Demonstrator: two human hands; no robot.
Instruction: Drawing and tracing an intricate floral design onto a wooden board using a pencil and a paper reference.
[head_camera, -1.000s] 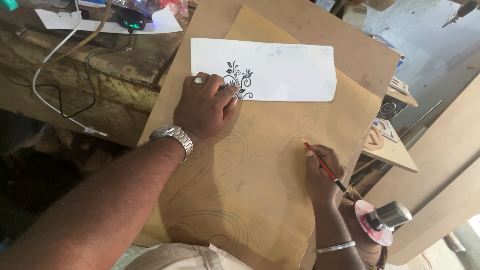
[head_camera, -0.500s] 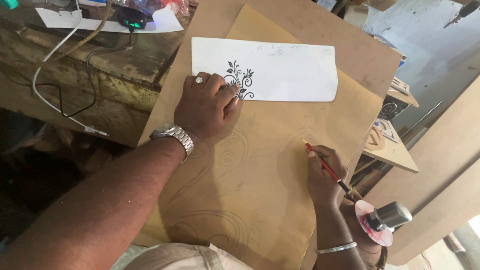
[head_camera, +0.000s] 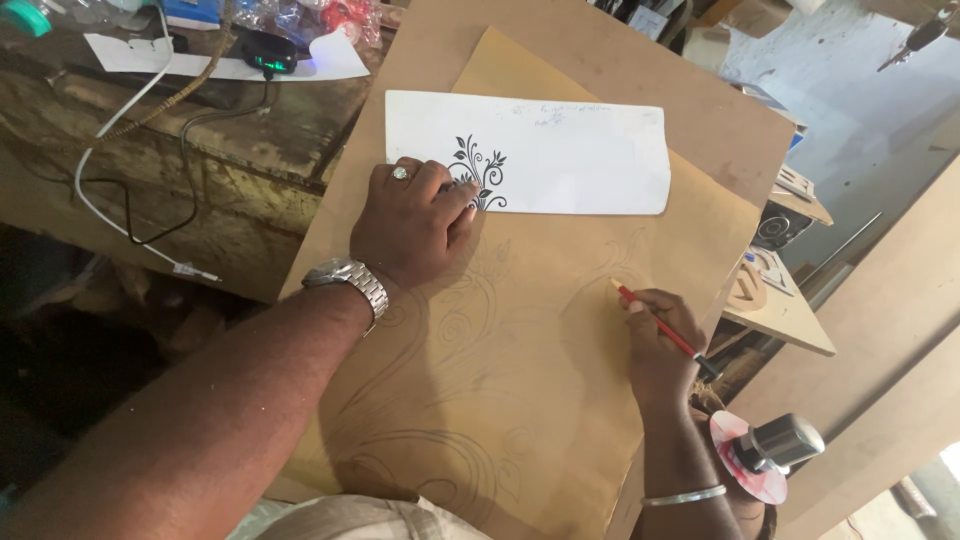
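Pencil (head_camera: 655, 318) beside white pattern sheet (head_camera: 580, 160)

Soft, even daylight fills the scene, brightest at the upper right, where the pale blue wall (head_camera: 850, 90) looks washed out. The white paper strip (head_camera: 560, 150) is close to overexposed, its faint marks barely readable. The brown sheet (head_camera: 540, 330) is evenly lit, and its pencil lines show only weakly. The left hand (head_camera: 410, 225) casts a soft shadow just below itself, and the right hand (head_camera: 655, 340) darkens the sheet to its left. The lower left corner falls into deep shade. Focus is sharp at the centre; edges bend slightly from the wide lens.
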